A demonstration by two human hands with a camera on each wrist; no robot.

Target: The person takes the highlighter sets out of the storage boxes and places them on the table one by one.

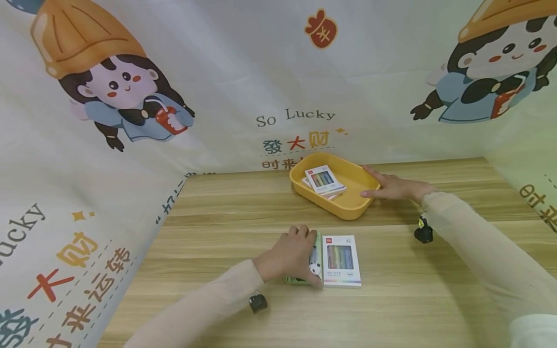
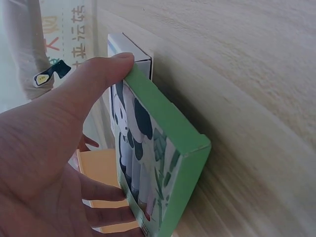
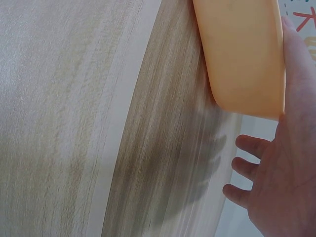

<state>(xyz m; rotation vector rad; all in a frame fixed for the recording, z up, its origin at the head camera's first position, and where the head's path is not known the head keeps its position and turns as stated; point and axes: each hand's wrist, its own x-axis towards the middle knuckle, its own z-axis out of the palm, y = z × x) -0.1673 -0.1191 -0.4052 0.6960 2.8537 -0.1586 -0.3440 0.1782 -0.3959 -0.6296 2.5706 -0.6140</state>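
Yellow plastic, shallow and round-cornered, the tray [image 1: 348,205] is our landmark on the pale wood-grain table [image 1: 243,208]. Inside it we see a white flat box of coloured pens [image 1: 323,179] lying on top of at least one more box, of which only an edge shows.

Our right hand [image 1: 393,187] rests against the tray's right rim, fingers nearly straight and relaxed, thumb along the outer wall as the right wrist view shows; we judge it steadies the tray so it does not slide.

In front of the tray, nearer to us, our left hand [image 1: 290,255] grips a green cardboard box printed with a panda [image 2: 158,163]. The thumb presses its near edge and the fingers curl under the printed face, so the box stands tilted up on its long side, which looks like a grip for lifting it off the table. Just beside it, on the tray's side of nothing else, lies a second white box of coloured pens [image 1: 342,261], flat and touching or nearly touching the green one.
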